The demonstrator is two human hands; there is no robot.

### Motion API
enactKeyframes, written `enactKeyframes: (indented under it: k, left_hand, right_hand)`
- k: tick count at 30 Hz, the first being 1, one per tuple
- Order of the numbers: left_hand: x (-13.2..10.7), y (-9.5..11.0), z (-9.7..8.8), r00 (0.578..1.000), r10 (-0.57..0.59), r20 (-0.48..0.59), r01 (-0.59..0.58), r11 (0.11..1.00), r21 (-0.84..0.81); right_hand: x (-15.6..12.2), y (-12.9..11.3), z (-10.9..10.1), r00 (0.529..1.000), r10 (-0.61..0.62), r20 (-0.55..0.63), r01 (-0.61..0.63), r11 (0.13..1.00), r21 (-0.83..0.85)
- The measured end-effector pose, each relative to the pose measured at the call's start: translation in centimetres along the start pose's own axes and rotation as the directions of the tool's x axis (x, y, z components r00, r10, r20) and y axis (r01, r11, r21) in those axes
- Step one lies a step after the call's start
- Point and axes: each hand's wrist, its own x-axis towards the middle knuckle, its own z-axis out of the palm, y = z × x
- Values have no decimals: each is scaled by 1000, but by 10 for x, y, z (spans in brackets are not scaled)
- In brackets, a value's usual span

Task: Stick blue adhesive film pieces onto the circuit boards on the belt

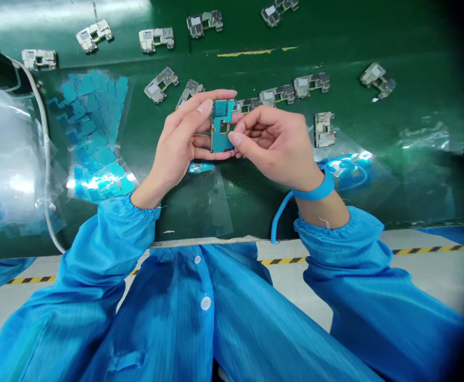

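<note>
A small blue-green circuit board (221, 125) is held upright above the green work surface (375, 48), between both hands. My left hand (182, 140) grips its left edge, fingers curled round it with the index finger along the top. My right hand (274, 143) pinches its right side with thumb and fingertips; a blue wrist strap (315, 190) with a coiled cord circles that wrist. Both sleeves are blue.
Several grey metal-shielded boards (280, 94) lie scattered over the green surface. A clear sheet of blue square stickers (94, 138) lies at left beside crinkled plastic bags (7, 154). Another clear sheet (202, 204) lies under my hands. A yellow-black stripe (427, 249) marks the floor.
</note>
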Motion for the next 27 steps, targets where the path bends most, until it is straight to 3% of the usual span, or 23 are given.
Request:
enactKeyframes:
  k: [18,27]
  left_hand:
    - [2,-5,-3,1000,12,-11,-12,999,32]
    - [0,-8,1,998,34,-45,-26,986,164]
  right_hand:
    - [0,-4,1,999,40,3,-40,999,-3]
    - [-1,-7,2,999,35,13,-35,999,10]
